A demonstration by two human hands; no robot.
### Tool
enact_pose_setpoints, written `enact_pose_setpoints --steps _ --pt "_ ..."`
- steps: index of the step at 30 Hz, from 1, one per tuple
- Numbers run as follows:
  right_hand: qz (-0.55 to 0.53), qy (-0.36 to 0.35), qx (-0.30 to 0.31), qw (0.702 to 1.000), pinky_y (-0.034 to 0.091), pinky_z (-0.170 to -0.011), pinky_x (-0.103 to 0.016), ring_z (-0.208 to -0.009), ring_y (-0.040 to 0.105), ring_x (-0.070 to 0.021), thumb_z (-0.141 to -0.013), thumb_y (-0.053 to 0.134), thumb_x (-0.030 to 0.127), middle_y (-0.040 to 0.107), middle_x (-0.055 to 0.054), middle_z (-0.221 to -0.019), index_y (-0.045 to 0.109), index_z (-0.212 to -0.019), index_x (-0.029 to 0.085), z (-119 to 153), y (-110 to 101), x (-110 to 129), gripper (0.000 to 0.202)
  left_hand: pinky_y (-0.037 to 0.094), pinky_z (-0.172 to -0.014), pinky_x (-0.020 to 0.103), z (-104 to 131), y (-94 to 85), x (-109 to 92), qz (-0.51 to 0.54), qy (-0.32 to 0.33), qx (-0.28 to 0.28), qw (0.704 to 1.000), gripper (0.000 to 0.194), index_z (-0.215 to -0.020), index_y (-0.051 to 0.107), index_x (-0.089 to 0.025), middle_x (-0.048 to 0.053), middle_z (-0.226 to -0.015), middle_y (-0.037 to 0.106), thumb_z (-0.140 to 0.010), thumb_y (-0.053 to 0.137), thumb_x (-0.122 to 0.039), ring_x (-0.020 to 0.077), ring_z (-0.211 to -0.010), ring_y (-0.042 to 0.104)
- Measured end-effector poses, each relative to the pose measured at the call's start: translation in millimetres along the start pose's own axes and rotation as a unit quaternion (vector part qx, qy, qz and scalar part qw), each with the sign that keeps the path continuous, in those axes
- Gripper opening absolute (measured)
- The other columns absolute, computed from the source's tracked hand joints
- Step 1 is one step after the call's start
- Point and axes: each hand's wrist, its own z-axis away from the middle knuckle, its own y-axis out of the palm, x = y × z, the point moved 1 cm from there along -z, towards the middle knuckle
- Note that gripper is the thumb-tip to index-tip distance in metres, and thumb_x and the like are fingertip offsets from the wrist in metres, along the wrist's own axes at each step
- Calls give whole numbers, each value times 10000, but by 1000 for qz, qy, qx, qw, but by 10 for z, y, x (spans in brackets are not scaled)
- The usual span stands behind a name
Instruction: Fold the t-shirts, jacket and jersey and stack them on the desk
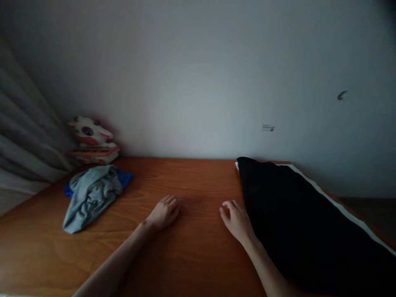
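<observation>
My left hand [163, 212] rests on the wooden table [192, 247] left of the middle, palm down with its fingers loosely curled and nothing visible in it. To the right, my right hand [237, 219] lies beside the left edge of a black cloth [297, 214], its thumb and fingers apart and holding nothing. The black cloth is spread over the table's right side, with a white layer showing along its far edge. A crumpled grey cloth [95, 192] lies at the left, over a blue piece of fabric [125, 178].
A cow-shaped toy [93, 140] with a striped base stands at the back left, next to a pale curtain [27, 128]. Behind the table rises a plain wall [192, 82] with a small label [267, 128] and a hook [341, 95].
</observation>
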Motion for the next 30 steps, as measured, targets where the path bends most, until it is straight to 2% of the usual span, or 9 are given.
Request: enact_pose_setpoints --steps 4,7,12,15,19,24,26,27,30 --pt "28 105 20 994 491 -708 -345 -814 738 -257 -1007 381 403 768 -107 -901 659 -966 226 -246 349 252 331 541 -862 385 106 6 74 127 -85 -86 984 241 -1078 721 -260 104 -949 707 -961 545 -377 238 -870 650" --pt "-10 161 16 987 482 -665 -363 -795 742 -286 -984 343 508 772 -124 -887 636 -981 225 -286 442 196 407 534 -752 304 133 50 140 287 -168 -156 930 243 -1083 735 -250 71 -875 689 -879 704 -379 200 -783 627" --pt "-145 158 -19 977 508 -677 -403 -794 723 -324 -855 373 708 762 -154 -894 600 -973 239 -229 448 -31 535 501 -624 208 136 -44 409 607 -292 -293 679 246 -956 708 -200 16 -822 675 -775 821 -322 112 -656 605" --pt "-170 172 -22 970 515 -669 -426 -773 713 -335 -786 424 735 758 -160 -880 592 -921 255 -220 430 -81 527 532 -632 239 240 -269 612 672 -304 -330 589 326 -978 680 -180 43 -831 682 -931 619 -497 120 -648 633" --pt "-197 181 -16 963 524 -684 -436 -770 710 -329 -742 471 714 758 -154 -872 588 -873 267 -233 434 -82 480 561 -677 255 498 -620 836 772 -251 -421 405 593 -1005 684 -151 82 -853 701 -996 368 -653 138 -699 662" --pt "-211 168 -24 963 518 -633 -418 -681 686 -301 -702 512 714 742 -130 -774 608 -834 251 -249 433 -66 491 545 -566 261 791 -919 1142 787 -147 -535 271 785 -1089 658 -105 91 -769 685 -943 275 -774 160 -617 626" --pt "-208 170 -25 963 517 -624 -407 -675 683 -292 -698 518 710 743 -125 -775 615 -832 247 -251 416 -47 492 527 -523 254 860 -963 1273 784 -146 -553 240 776 -1096 647 -102 91 -748 674 -971 221 -738 158 -578 608" --pt "-205 173 -22 963 515 -622 -405 -676 683 -291 -694 518 709 744 -123 -779 619 -831 247 -251 409 -40 493 516 -511 242 881 -972 1332 779 -157 -556 243 750 -1086 646 -105 90 -742 668 -995 195 -697 152 -568 602" --pt "-192 181 -10 965 508 -622 -412 -675 683 -296 -681 511 716 742 -116 -771 628 -827 249 -247 407 -39 503 486 -496 211 889 -969 1467 749 -194 -563 290 656 -1006 656 -128 71 -710 640 -1059 142 -533 132 -546 583"
